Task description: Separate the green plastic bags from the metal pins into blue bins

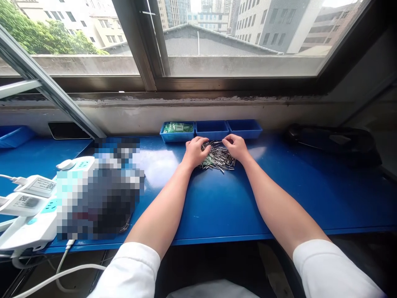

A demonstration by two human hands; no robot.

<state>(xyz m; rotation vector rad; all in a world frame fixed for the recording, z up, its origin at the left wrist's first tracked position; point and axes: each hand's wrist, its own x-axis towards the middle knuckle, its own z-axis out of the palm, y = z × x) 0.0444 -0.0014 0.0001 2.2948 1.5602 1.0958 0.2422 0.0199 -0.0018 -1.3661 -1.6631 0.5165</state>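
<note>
The left hand point(196, 152) lies curved over the left edge of a heap of thin metal pins point(221, 159), thumb standing a little apart from the bent fingers; whether it has hold of a pin cannot be told. The right hand point(235, 145) is at the heap's far right edge, thumb and forefinger drawn close together at the tips, and whether a pin sits between them is too small to make out. The heap thus lies between the two hands, its bulk to the right of the left hand and on the wearer's side of the right fingertips; both hands are about equally near. It has no single long axis, since the pins point every which way, some sticking out toward the wearer. A bit of green shows among them. Just beyond the hands, three blue bins stand side by side: the left bin point(166, 138), which holds green packets point(178, 127), the middle bin point(212, 134) and the right bin point(245, 133). All rest on a blue surface point(217, 207). Well to the left lies a white power strip point(25, 236) with plugs point(36, 186); far right, a dark bundle point(331, 142); behind, a window frame point(144, 45).
</note>
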